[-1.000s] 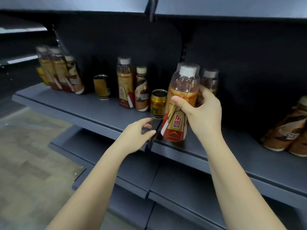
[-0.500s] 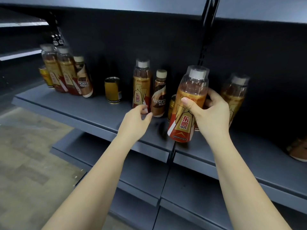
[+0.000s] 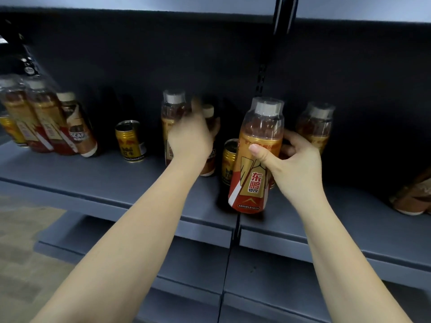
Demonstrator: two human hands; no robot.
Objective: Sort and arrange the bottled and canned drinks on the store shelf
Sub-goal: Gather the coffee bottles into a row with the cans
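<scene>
My right hand (image 3: 296, 164) grips a tall energy drink bottle (image 3: 256, 159) with a red and gold label and a white cap, held just above the shelf's front edge. My left hand (image 3: 190, 138) is blurred and reaches over a second energy drink bottle (image 3: 172, 108) and a brown coffee bottle (image 3: 208, 113) standing mid-shelf; its fingers are apart and touch them. A gold can (image 3: 229, 162) stands partly hidden behind the held bottle. Another energy bottle (image 3: 316, 124) stands behind my right hand.
On the grey shelf (image 3: 98, 180), a gold can (image 3: 130, 141) stands alone left of centre. Further left is a cluster of energy bottles (image 3: 35, 117) and a coffee bottle (image 3: 79, 129). Brown bottles (image 3: 412, 197) lie at the far right. A lower shelf sits below.
My left hand has risen from the shelf's front edge onto the standing bottles. My right hand keeps the energy bottle. The view has shifted left and closer.
</scene>
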